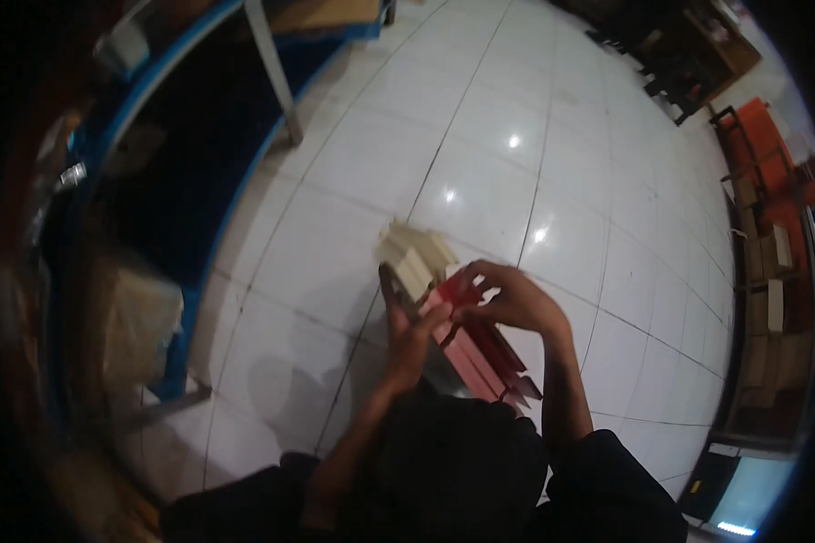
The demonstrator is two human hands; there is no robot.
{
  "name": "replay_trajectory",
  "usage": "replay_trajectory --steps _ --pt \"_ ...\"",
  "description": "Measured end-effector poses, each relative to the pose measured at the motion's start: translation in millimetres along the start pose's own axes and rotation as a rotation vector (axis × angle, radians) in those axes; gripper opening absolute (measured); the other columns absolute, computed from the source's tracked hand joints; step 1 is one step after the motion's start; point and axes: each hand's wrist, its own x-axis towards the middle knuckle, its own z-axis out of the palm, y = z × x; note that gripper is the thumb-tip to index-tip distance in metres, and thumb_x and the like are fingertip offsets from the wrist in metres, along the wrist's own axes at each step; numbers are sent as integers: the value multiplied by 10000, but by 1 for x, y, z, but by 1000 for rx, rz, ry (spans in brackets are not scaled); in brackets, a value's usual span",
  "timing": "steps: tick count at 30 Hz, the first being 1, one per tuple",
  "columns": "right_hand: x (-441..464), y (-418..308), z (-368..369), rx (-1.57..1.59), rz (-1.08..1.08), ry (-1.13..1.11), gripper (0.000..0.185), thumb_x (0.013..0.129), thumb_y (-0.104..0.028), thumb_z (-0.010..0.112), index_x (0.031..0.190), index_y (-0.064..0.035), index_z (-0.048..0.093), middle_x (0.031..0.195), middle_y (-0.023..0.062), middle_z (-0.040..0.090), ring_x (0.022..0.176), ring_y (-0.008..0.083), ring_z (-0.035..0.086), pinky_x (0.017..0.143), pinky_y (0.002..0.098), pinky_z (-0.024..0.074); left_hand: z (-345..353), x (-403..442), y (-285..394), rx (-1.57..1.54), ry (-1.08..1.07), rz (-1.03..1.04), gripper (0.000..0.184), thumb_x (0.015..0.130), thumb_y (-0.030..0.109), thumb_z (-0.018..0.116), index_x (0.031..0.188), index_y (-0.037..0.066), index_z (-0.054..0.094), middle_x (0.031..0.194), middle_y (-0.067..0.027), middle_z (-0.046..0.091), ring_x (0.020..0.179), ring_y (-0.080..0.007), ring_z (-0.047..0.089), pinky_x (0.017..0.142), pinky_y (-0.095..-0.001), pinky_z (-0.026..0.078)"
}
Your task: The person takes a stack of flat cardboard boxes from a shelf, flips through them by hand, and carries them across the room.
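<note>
A bundle of long folded pieces lies slantwise between my hands, above the tiled floor. Its far end is cream (415,262), its near part pink and dark red (480,357), with loose flaps at the near end. My left hand (409,335) is wrapped round the left side of the cream and pink pieces, thumb across the top. My right hand (507,299) bends over the dark red piece from the right, its fingertips pinching at the edge near my left thumb. The bundle's underside is hidden.
White floor tiles (407,118) spread ahead. A blue-edged table or rack (244,176) with a metal leg stands at the left, a wrapped box (140,326) near it. Cardboard boxes (774,362) and an orange item (761,136) line the right side. Dark furniture (688,72) stands far right.
</note>
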Motion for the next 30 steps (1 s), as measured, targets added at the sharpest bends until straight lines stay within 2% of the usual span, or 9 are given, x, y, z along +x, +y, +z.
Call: replay_trajectory --steps 2,5,9,15,21,24,27,30 --pt "-2 -8 0 27 66 -7 385 815 -202 888 1118 -56 700 1109 76 733 1023 223 706 913 355 574 2 1 3 -24 -2 19 1049 865 96 716 1659 91 31 1499 -152 426 1371 -273 453 1135 -405 406" --pt "1 7 2 36 21 -5 400 812 -227 897 1120 -61 702 1106 65 731 1012 217 710 882 354 579 -3 6 -7 -44 -18 87 1136 872 36 710 1653 94 -114 1427 -187 472 1263 -265 566 1021 -385 535" --pt "3 3 3 35 75 1 417 802 -265 910 1106 -69 701 1108 53 730 984 215 718 828 369 589 -5 5 -4 -25 -5 44 1148 870 46 714 1636 42 -141 1438 -214 458 1268 -274 564 1034 -397 534" --pt "4 12 4 16 48 3 427 814 -270 901 1129 -74 687 1124 52 734 1027 213 723 833 373 593 -7 5 -9 6 9 60 1165 861 57 721 1633 41 -152 1435 -218 469 1276 -281 568 1044 -399 528" --pt "-1 -5 2 50 143 -15 294 896 -183 808 1147 -89 686 1176 81 718 1039 226 720 851 379 603 -4 7 -2 12 -13 44 1172 862 64 726 1631 36 -158 1437 -214 480 1295 -289 559 1062 -403 515" --pt "-2 -2 2 33 -38 -6 253 912 -127 755 1152 -84 688 1255 104 682 1023 233 720 872 373 612 -3 8 -5 21 -14 58 1173 867 75 731 1628 27 -161 1442 -217 480 1302 -293 554 1075 -403 504" --pt "-1 -4 4 -59 -24 -15 244 908 -96 729 1146 -65 687 1292 118 651 1023 249 715 876 379 633 -4 8 -4 35 -13 43 1187 869 99 747 1625 15 -163 1454 -221 472 1321 -300 541 1097 -405 486" --pt "-1 -3 7 -2 -8 -6 252 892 -117 793 1121 -59 706 1275 128 665 1067 247 702 802 390 656 -5 8 -7 55 -11 64 1202 867 130 767 1623 0 -159 1466 -227 463 1344 -308 523 1114 -411 470"
